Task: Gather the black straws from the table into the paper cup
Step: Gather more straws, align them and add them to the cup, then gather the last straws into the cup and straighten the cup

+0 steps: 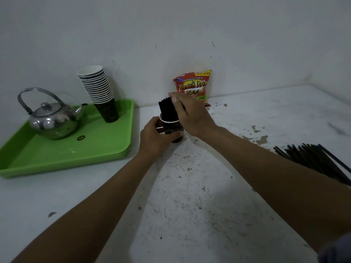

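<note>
light: dim, flat, greyish on my feed | shadows: soft under the forearms | glare: small highlights on kettle (pixel 51 118) | edges: wide-angle bowing (corners worst) | focus: slightly soft throughout

The red snack bag (pixel 192 86) reads "Kentang Goreng", "French Frie" and "2000".

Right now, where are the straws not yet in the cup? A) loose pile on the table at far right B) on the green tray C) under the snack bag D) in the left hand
A: a pile of black straws lies on the table at the right edge, while the left hand grips the paper cup.
</note>
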`<state>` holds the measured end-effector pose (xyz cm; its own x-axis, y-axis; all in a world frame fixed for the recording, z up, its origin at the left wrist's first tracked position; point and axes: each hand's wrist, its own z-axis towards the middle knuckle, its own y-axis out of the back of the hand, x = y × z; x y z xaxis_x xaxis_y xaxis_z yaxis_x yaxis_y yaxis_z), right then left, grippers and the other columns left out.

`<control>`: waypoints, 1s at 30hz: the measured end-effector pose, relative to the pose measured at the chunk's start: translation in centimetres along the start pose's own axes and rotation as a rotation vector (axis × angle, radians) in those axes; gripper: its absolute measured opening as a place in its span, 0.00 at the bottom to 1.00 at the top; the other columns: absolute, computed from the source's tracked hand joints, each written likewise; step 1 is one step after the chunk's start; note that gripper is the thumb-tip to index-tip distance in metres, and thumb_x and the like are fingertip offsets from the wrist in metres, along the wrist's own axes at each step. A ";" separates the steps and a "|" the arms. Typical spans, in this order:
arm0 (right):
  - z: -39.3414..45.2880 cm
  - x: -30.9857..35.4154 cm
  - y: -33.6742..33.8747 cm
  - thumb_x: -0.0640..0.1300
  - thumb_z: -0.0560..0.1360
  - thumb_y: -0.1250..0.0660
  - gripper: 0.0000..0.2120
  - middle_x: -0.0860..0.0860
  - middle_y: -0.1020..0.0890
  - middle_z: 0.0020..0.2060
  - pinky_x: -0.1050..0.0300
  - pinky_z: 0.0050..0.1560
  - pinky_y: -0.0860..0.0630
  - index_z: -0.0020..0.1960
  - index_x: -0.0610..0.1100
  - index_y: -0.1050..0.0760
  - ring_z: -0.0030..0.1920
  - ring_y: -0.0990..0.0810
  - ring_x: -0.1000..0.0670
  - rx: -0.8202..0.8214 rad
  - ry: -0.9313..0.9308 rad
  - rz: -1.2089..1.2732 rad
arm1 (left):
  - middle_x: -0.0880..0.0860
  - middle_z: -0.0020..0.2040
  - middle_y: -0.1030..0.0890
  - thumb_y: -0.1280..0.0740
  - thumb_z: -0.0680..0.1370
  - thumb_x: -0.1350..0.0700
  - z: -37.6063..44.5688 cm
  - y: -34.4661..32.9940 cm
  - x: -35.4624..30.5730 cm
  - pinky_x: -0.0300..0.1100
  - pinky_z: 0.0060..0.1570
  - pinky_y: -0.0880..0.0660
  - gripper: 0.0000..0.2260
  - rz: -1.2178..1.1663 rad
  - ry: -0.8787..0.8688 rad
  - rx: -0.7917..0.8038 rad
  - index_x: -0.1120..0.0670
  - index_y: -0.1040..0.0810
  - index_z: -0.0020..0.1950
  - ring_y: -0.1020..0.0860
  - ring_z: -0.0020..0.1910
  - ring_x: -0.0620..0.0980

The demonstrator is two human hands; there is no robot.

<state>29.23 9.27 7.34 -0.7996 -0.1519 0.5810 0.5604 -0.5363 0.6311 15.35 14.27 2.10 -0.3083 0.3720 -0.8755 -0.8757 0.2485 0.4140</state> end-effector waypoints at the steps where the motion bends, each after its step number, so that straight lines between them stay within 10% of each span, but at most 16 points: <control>1: -0.1 0.0 0.2 0.49 0.85 0.47 0.22 0.44 0.20 0.66 0.52 0.65 0.25 0.72 0.39 0.26 0.66 0.23 0.46 0.026 0.002 -0.017 | 0.46 0.55 0.16 0.18 0.67 0.50 -0.1 0.0 -0.1 0.43 0.54 0.19 0.27 0.005 0.002 0.000 0.54 0.22 0.63 0.18 0.53 0.44; 8: -0.8 0.7 1.9 0.53 0.86 0.49 0.26 0.46 0.39 0.80 0.45 0.79 0.44 0.81 0.44 0.41 0.80 0.43 0.48 0.163 0.040 -0.077 | 0.50 0.66 0.20 0.18 0.67 0.45 -1.1 0.2 -0.8 0.41 0.58 0.23 0.38 0.073 0.036 -0.005 0.54 0.28 0.72 0.21 0.63 0.48; 15: -5.0 -0.4 5.9 0.56 0.84 0.46 0.27 0.51 0.41 0.81 0.40 0.76 0.39 0.81 0.52 0.43 0.80 0.43 0.49 0.042 -0.063 -0.093 | 0.58 0.80 0.38 0.28 0.76 0.43 -4.9 -0.4 -4.0 0.44 0.77 0.44 0.39 0.393 -0.299 -0.233 0.59 0.39 0.80 0.41 0.80 0.55; 30: -20.4 -6.1 18.2 0.59 0.82 0.41 0.31 0.48 0.41 0.81 0.46 0.78 0.43 0.81 0.49 0.42 0.80 0.42 0.47 -0.022 -0.388 -0.420 | 0.55 0.81 0.38 0.36 0.80 0.39 -12.8 -12.2 -9.9 0.59 0.77 0.40 0.33 0.530 -0.483 0.168 0.54 0.36 0.80 0.43 0.81 0.55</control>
<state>39.90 -16.51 4.80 -0.8126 0.3916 0.4317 0.2040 -0.5027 0.8400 24.35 -3.87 2.53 -0.4425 0.8229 -0.3564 -0.5742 0.0452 0.8175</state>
